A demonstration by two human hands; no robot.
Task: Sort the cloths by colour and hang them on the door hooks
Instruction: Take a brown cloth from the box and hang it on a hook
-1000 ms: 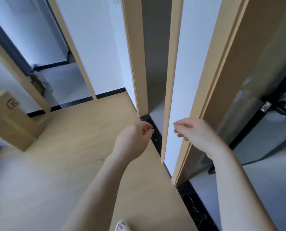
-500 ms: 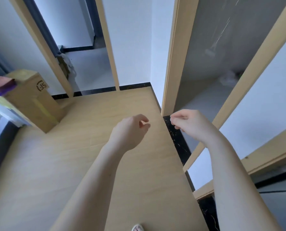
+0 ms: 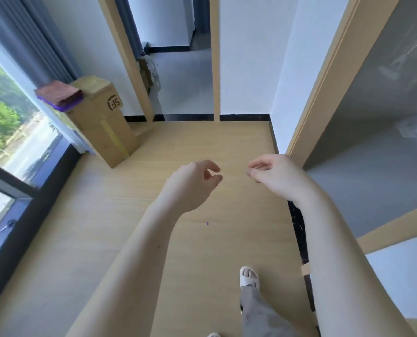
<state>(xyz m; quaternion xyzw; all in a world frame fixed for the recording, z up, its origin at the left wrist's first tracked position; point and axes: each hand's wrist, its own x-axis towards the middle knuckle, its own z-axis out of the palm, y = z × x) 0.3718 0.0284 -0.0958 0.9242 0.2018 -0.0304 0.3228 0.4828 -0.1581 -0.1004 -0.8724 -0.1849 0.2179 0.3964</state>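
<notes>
A small stack of folded cloths [image 3: 59, 98], a reddish-brown one over a purple one, lies on top of a tall cardboard box [image 3: 100, 122] at the left by the window. My left hand [image 3: 192, 183] hangs in mid-air over the wooden floor, fingers loosely curled, holding nothing. My right hand [image 3: 273, 176] is level with it a little to the right, fingers also loosely curled and empty. Both hands are well apart from the cloths. No door hooks are in sight.
A wooden door frame [image 3: 324, 76] with a grey room beyond it stands at the right. Another doorway [image 3: 178, 57] opens straight ahead. A window with a dark curtain [image 3: 32, 52] fills the left side. My foot in a white slipper [image 3: 248, 276] is on the floor below.
The view has swung left away from the door at the right; the box with the cloths and the window have come into sight. Both hands stay empty and held out in front.
</notes>
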